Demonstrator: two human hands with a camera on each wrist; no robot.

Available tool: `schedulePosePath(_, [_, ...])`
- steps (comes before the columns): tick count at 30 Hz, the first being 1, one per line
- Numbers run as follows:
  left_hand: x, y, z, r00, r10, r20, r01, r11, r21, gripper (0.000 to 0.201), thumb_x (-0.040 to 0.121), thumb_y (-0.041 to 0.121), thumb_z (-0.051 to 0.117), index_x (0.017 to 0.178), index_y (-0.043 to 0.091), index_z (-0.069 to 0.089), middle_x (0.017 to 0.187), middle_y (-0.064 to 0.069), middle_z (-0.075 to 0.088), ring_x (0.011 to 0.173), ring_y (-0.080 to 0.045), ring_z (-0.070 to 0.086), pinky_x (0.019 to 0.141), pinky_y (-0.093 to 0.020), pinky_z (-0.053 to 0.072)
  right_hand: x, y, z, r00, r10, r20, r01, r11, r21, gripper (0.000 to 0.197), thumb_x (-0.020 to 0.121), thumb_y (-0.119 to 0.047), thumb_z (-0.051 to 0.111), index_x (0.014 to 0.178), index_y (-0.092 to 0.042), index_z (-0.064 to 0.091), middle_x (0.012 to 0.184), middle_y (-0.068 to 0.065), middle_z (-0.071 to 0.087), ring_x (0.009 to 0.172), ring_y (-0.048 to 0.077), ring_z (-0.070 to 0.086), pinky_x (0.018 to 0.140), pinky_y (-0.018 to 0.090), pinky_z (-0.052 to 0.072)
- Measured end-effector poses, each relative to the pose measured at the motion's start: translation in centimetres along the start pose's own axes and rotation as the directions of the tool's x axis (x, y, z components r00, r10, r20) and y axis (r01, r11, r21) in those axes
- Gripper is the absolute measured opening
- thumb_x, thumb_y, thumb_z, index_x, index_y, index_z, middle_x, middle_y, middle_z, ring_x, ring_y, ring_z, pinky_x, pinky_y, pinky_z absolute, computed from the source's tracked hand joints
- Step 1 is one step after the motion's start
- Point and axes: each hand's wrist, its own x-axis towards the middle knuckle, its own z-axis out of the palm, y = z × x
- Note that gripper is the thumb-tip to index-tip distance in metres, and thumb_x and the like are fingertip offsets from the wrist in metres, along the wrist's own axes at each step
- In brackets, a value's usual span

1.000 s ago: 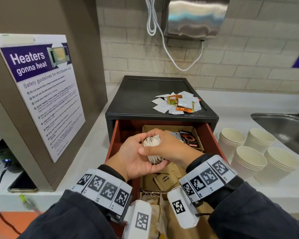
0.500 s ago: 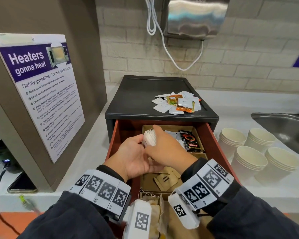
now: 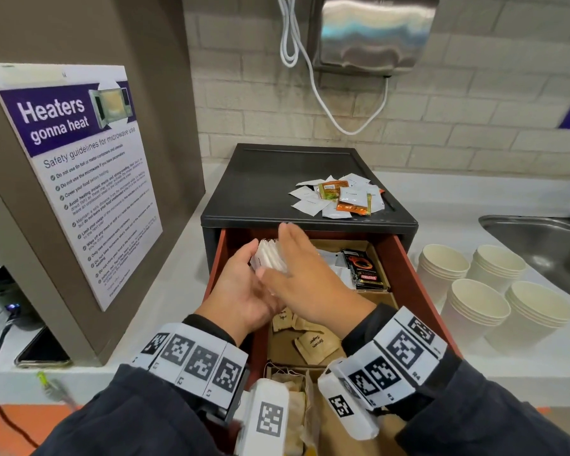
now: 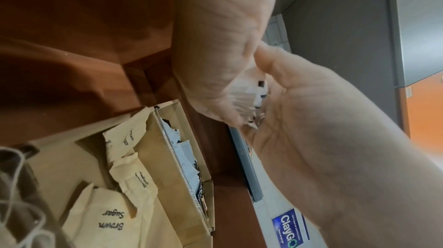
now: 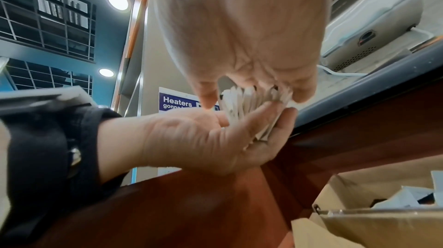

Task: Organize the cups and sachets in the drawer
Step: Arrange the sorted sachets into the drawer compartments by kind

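Head view: right hand [image 3: 305, 278] hides most of sachet stack [image 3: 269, 260].

The stack of white sachets [image 3: 270, 260] has been moved toward the drawer's [image 3: 418, 291] back edge, and the right hand [image 3: 305, 281] has been flattened over it.

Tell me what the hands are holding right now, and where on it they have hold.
A stack of white sachets. The left hand cups it from below and the left side; the right hand lies flat against its right face, fingers straight.
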Motion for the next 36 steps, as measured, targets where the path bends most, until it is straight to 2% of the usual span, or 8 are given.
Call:
schedulePosePath(6, [-0.1,0.1,0.0,1.0,0.013,0.007,-0.013,1.0,-0.009,0.041,0.096,0.042,0.043,0.117,0.01,0.057,0.097,-0.018,0.07,0.094,-0.031,0.066,0.075,-0.046,0.053,0.2,0.4,0.4,1.0,0.013,0.024,-0.013,1.0,-0.027,0.065,0.097,-0.032,0.042,0.149,-0.011,0.01,0.152,0.003,0.023,0.138,0.021,0.025,0.112,0.034,0.026])
schedulePosePath(11, [-0.4,0.0,0.1,0.999,0.006,0.038,-0.006,1.0,0.014,0.036,0.098,0.036,0.039,0.107,0.008,0.058,0.094,-0.019,0.068,0.095,-0.032,0.063,0.083,-0.047,0.049,0.5,0.7,0.2,0.99,0.087,0.115,-0.081,0.995,-0.05,0.069,0.098,-0.037,0.037,0.15,-0.018,-0.004,0.152,0.007,0.024,0.132,0.024,0.035,0.106,0.036,0.034])
schedulePosePath(17, [-0.6,-0.2,0.1,0.997,0.009,0.072,-0.016,0.996,0.092,0.028,0.097,0.02,0.037,0.108,0.004,0.059,0.081,-0.017,0.068,0.084,-0.029,0.064,0.076,-0.045,0.051,0.4,0.9,0.5,0.991,0.086,0.105,-0.085,0.996,-0.017,0.07,0.098,-0.036,0.037,0.149,-0.024,-0.009,0.153,0.008,0.019,0.136,0.027,0.03,0.11,0.04,0.03])
schedulePosePath(20, [-0.5,-0.1,0.0,0.996,-0.052,0.069,0.048,0.997,0.06,0.037,0.098,0.032,0.038,0.118,0.007,0.056,0.095,-0.018,0.069,0.092,-0.032,0.065,0.077,-0.049,0.051,0.3,1.1,0.7,0.995,0.066,0.078,-0.066,0.998,-0.011,0.07,0.098,-0.038,0.037,0.148,-0.029,-0.011,0.15,0.008,0.021,0.131,0.026,0.035,0.107,0.039,0.035])
schedulePosePath(24, [-0.1,-0.2,0.1,0.997,-0.074,-0.002,0.074,0.997,0.036,0.042,0.097,0.041,0.042,0.124,0.012,0.053,0.109,-0.015,0.065,0.1,-0.031,0.063,0.083,-0.048,0.051,0.2,1.2,1.1,0.999,0.033,-0.01,-0.033,0.999,-0.028,0.058,0.095,-0.038,0.045,0.146,-0.028,0.017,0.136,0.009,0.034,0.119,0.027,0.046,0.096,0.037,0.043])
schedulePosePath(28, [-0.1,-0.5,0.2,0.998,-0.032,-0.052,0.037,0.993,0.112,0.03,0.098,0.03,0.045,0.12,0.012,0.053,0.095,-0.015,0.064,0.088,-0.028,0.064,0.076,-0.043,0.053,0.0,0.8,1.6,0.998,0.017,-0.066,-0.023,0.996,-0.09,0.041,0.093,-0.037,0.049,0.128,-0.023,0.033,0.117,0.006,0.041,0.103,0.027,0.052,0.084,0.037,0.048])
schedulePosePath(34, [0.0,-0.4,0.4,0.999,-0.035,-0.033,0.039,0.989,0.144,0.029,0.098,0.028,0.044,0.113,0.01,0.06,0.096,-0.015,0.067,0.089,-0.028,0.065,0.079,-0.044,0.052,0.2,1.3,0.9,0.993,0.113,-0.017,-0.11,0.989,0.1,0.096,0.083,-0.036,0.062,0.148,-0.03,-0.008,0.135,0.006,0.034,0.119,0.024,0.044,0.096,0.035,0.042])
schedulePosePath(36, [0.0,-0.5,0.5,0.999,-0.046,-0.006,0.046,0.992,0.117,0.032,0.099,0.029,0.041,0.112,0.008,0.061,0.098,-0.016,0.068,0.091,-0.028,0.065,0.08,-0.044,0.052,0.2,1.3,0.6,0.986,0.164,-0.04,-0.156,0.976,0.151,0.107,0.077,-0.038,0.069,0.149,-0.025,-0.009,0.135,0.003,0.034,0.121,0.021,0.042,0.092,0.029,0.039])
